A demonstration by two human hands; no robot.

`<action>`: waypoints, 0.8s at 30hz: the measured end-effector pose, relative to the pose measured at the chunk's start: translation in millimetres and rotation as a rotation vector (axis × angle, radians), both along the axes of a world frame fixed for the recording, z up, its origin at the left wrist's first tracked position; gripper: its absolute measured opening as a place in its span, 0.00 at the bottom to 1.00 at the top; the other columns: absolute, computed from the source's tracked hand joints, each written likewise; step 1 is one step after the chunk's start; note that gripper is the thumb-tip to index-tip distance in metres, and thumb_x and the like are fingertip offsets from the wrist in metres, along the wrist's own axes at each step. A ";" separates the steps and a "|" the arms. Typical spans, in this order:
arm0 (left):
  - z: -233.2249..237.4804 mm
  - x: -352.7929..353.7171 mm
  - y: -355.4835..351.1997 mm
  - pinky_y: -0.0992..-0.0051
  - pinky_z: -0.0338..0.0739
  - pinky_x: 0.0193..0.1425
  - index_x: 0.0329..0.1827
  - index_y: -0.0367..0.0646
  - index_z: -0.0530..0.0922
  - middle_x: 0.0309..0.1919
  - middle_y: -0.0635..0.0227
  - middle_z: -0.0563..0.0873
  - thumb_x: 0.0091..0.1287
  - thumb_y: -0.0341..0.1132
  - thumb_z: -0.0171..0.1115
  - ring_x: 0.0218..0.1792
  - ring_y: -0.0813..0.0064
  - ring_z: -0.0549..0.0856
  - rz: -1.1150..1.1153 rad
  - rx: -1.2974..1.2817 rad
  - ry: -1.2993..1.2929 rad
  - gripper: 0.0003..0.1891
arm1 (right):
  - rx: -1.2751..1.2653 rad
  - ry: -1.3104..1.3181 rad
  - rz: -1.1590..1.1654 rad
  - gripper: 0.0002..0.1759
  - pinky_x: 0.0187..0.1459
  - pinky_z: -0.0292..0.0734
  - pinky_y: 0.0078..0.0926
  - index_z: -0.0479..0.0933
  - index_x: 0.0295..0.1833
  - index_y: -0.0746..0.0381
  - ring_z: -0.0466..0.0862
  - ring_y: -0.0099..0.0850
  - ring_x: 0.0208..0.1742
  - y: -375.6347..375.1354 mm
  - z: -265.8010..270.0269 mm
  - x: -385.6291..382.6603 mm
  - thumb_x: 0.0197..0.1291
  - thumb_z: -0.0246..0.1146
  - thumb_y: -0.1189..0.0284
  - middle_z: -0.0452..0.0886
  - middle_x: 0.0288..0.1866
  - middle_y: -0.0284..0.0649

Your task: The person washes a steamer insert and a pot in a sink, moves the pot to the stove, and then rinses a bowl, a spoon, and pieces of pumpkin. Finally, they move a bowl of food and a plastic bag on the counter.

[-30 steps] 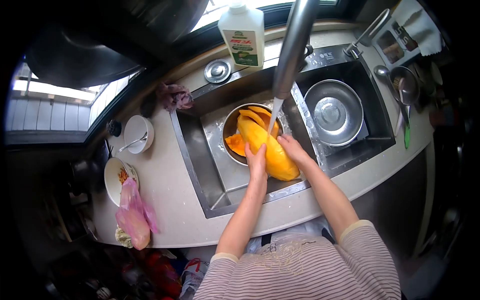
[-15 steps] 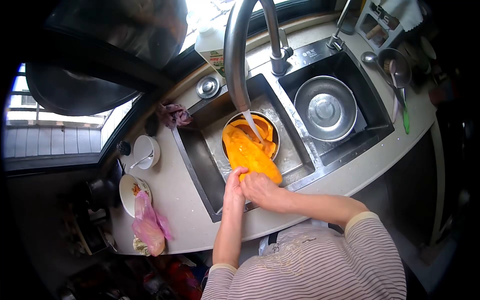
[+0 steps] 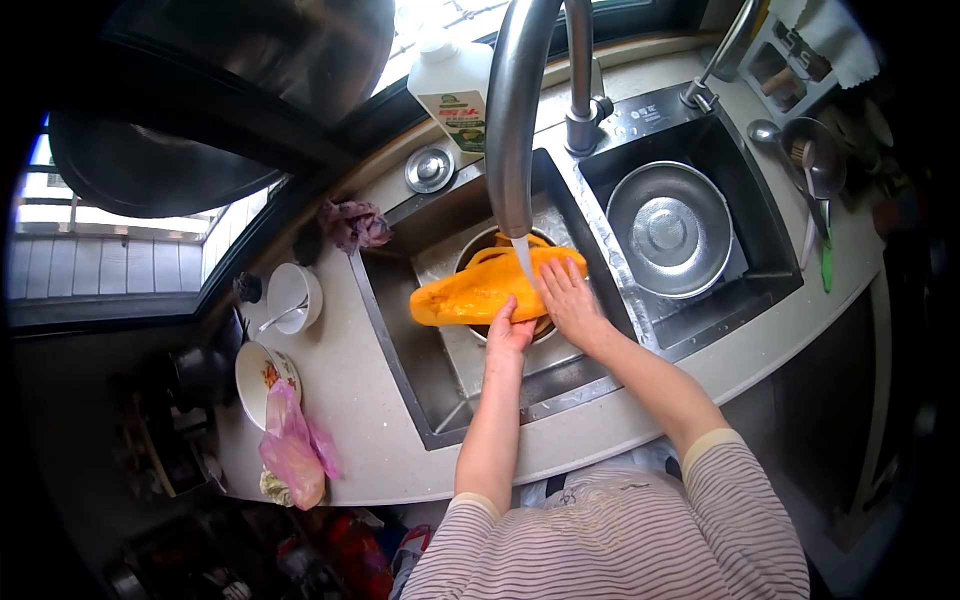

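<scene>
A long orange piece of squash (image 3: pixel 460 296) lies crosswise over a round metal bowl (image 3: pixel 478 333) in the left sink basin. Water from the curved faucet (image 3: pixel 512 150) runs onto its right part. My left hand (image 3: pixel 511 331) supports the squash from below and the near side, its thumb up against the surface. My right hand (image 3: pixel 568 295) rests flat on the right end with fingers stretched out, beside the stream. Behind the squash, more orange pieces show in the bowl, mostly covered.
The right basin (image 3: pixel 768 262) holds a metal pan (image 3: pixel 668 230). Left on the counter (image 3: pixel 375 410) are white bowls (image 3: pixel 294 299) and a pink plastic bag (image 3: pixel 290 440). A white jug (image 3: pixel 450 92), a drain strainer (image 3: pixel 429 169) and a crumpled cloth (image 3: pixel 355 225) stand behind.
The squash has turned from pointing toward me to lying crosswise. My hands, together at its near end before, are now apart, the right one flat on its right end. The view has shifted slightly.
</scene>
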State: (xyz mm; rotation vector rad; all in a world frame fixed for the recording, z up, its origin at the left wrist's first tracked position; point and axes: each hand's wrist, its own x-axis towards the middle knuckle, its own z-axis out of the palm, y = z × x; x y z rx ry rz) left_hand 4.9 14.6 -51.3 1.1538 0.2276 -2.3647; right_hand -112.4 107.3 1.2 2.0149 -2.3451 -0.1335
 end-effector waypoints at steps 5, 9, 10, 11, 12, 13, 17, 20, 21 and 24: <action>59.1 42.4 1.8 0.75 0.83 0.30 0.43 0.36 0.76 0.30 0.59 0.84 0.63 0.31 0.58 0.28 0.69 0.85 -0.578 -0.277 -0.562 0.09 | 0.004 -0.054 0.040 0.29 0.72 0.35 0.45 0.58 0.68 0.65 0.49 0.43 0.74 1.7 -18.2 3.2 0.62 0.43 0.66 0.54 0.72 0.48; 103.7 83.4 -18.4 0.74 0.73 0.31 0.41 0.37 0.76 0.32 0.66 0.78 0.55 0.28 0.65 0.26 0.74 0.75 -0.434 -1.608 -1.486 0.11 | 0.048 -0.047 0.050 0.29 0.73 0.33 0.43 0.55 0.69 0.65 0.47 0.42 0.75 -2.5 -13.7 2.9 0.63 0.42 0.67 0.52 0.73 0.47; 110.6 85.0 -28.4 0.70 0.73 0.37 0.44 0.36 0.75 0.35 0.63 0.75 0.53 0.29 0.66 0.29 0.69 0.76 -0.331 -1.694 -1.647 0.15 | 0.056 -0.031 0.056 0.29 0.73 0.33 0.43 0.55 0.69 0.65 0.47 0.42 0.75 -4.1 -11.5 1.9 0.63 0.42 0.67 0.51 0.73 0.47; 104.2 90.3 -39.7 0.69 0.73 0.36 0.44 0.37 0.75 0.33 0.62 0.76 0.54 0.30 0.66 0.29 0.66 0.77 -0.372 -1.728 -1.677 0.16 | 0.062 -0.034 0.046 0.29 0.73 0.33 0.43 0.55 0.69 0.65 0.47 0.42 0.75 -5.6 -13.6 2.4 0.63 0.42 0.67 0.51 0.74 0.47; 98.1 93.0 -47.7 0.68 0.73 0.36 0.45 0.37 0.74 0.32 0.62 0.77 0.54 0.31 0.66 0.29 0.64 0.78 -0.415 -1.759 -1.709 0.17 | 0.069 -0.038 0.038 0.29 0.73 0.33 0.42 0.55 0.69 0.65 0.47 0.42 0.75 -7.4 -15.4 4.1 0.64 0.41 0.66 0.51 0.74 0.46; 91.0 93.0 -51.1 0.67 0.74 0.35 0.43 0.37 0.74 0.29 0.62 0.78 0.54 0.31 0.66 0.28 0.63 0.79 -0.469 -1.734 -1.720 0.15 | 0.076 -0.041 0.032 0.29 0.73 0.33 0.42 0.55 0.69 0.65 0.47 0.42 0.75 -8.9 -16.8 6.0 0.64 0.41 0.66 0.51 0.74 0.46; 72.7 82.3 -57.6 0.67 0.74 0.28 0.33 0.35 0.74 0.19 0.65 0.79 0.56 0.30 0.62 0.21 0.63 0.80 -0.463 -1.670 -1.757 0.08 | 0.114 0.000 0.027 0.28 0.73 0.33 0.41 0.53 0.70 0.65 0.46 0.41 0.76 -10.0 -15.6 6.5 0.65 0.40 0.66 0.50 0.74 0.45; 66.9 76.0 -66.8 0.66 0.73 0.23 0.26 0.34 0.75 0.16 0.61 0.79 0.55 0.29 0.60 0.16 0.64 0.79 -0.333 -1.399 -1.637 0.06 | 0.110 -0.009 0.030 0.28 0.73 0.33 0.40 0.53 0.70 0.64 0.46 0.40 0.76 -11.2 -19.4 7.1 0.66 0.39 0.67 0.49 0.74 0.44; 65.6 76.0 -71.4 0.66 0.73 0.22 0.24 0.34 0.76 0.15 0.59 0.79 0.54 0.28 0.60 0.15 0.65 0.79 -0.295 -1.273 -1.566 0.06 | 0.105 -0.009 0.026 0.28 0.73 0.33 0.39 0.53 0.70 0.64 0.46 0.39 0.76 -12.3 -19.7 7.2 0.66 0.39 0.67 0.49 0.74 0.44; 63.5 82.8 -78.5 0.71 0.72 0.19 0.23 0.34 0.77 0.13 0.61 0.79 0.52 0.26 0.57 0.13 0.73 0.79 -0.184 -1.058 -1.225 0.04 | 0.128 -0.012 0.012 0.28 0.73 0.33 0.39 0.53 0.71 0.64 0.46 0.39 0.76 -12.1 -19.5 8.7 0.66 0.39 0.67 0.49 0.74 0.44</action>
